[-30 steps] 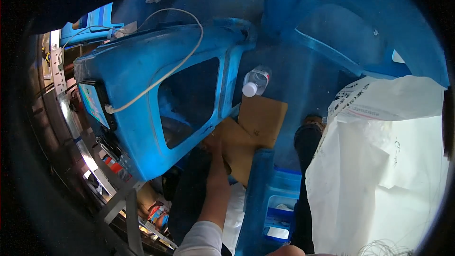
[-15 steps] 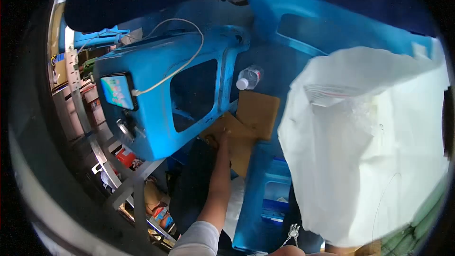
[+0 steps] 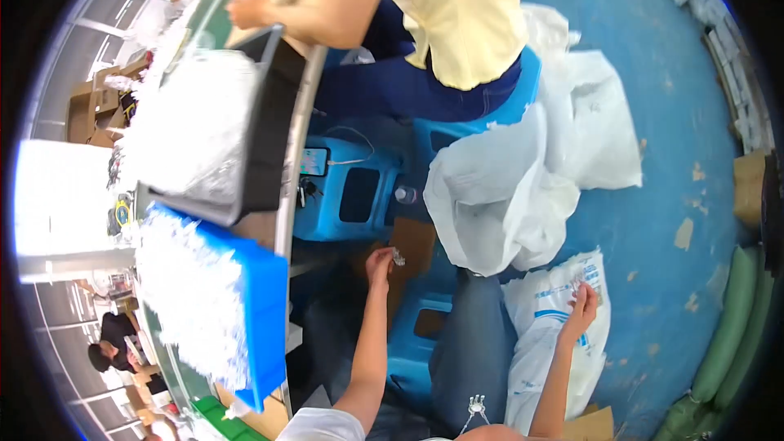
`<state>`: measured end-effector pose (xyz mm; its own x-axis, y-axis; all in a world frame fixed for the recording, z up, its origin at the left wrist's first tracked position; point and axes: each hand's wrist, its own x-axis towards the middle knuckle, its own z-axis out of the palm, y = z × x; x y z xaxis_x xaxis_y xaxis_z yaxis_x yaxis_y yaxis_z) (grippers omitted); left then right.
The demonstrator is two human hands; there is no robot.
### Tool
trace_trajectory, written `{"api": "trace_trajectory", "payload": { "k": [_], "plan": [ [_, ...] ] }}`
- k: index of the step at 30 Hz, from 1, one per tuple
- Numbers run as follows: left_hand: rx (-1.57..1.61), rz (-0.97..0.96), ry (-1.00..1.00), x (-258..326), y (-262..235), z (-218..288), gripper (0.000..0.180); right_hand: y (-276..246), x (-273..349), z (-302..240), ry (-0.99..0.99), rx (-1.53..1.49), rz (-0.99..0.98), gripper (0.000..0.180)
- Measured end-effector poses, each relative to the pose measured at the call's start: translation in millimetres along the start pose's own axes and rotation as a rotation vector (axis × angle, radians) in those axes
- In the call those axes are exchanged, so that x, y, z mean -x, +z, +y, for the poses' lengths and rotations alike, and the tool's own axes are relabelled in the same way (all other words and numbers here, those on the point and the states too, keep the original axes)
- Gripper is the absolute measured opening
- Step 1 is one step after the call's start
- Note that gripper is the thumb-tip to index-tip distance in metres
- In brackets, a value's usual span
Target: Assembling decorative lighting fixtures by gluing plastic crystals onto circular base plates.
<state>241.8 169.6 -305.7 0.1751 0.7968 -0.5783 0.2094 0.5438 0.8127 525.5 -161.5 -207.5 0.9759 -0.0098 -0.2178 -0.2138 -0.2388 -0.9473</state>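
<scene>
My left hand (image 3: pixel 379 266) reaches over my lap and pinches a small, shiny silvery piece (image 3: pixel 398 256) whose kind I cannot make out. Below it lies flat brown cardboard (image 3: pixel 415 238). Out to the right, my right hand (image 3: pixel 581 310) is raised with its fingers drawn together; anything in them is too small to name. Under this hand lies a filled white sack (image 3: pixel 535 359) with blue print. In front of my knees an open white bag (image 3: pixel 490 204) slumps against another white bag (image 3: pixel 596 106).
A blue stool (image 3: pixel 390 175) holds a phone (image 3: pixel 314 161); a plastic bottle (image 3: pixel 406 194) lies beside it. At left, a blue bin (image 3: pixel 265 310) and a black bin (image 3: pixel 269 139) hold whitish pieces. A co-worker in a yellow top (image 3: pixel 457 24) sits ahead. Green sacks (image 3: pixel 727 327) line the right.
My view has risen and widened from the floor beneath the table. My left hand has come up from the cardboard with the silvery piece; my right hand now shows, raised.
</scene>
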Motion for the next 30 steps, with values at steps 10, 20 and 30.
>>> {"api": "trace_trajectory", "payload": {
  "k": [10,20,30],
  "plan": [
    [0.205,-0.459,0.313,309,-8,215,0.019,18,147,-286,-0.322,-0.275,-1.031,0.026],
    [0.358,-0.516,0.66,445,-87,251,0.048,-4,296,-374,-0.726,-0.066,-1.459,0.026],
    [0.568,-0.19,0.773,456,-115,253,0.037,32,344,-394,-0.784,-0.069,-1.57,0.029]
  ]
}}
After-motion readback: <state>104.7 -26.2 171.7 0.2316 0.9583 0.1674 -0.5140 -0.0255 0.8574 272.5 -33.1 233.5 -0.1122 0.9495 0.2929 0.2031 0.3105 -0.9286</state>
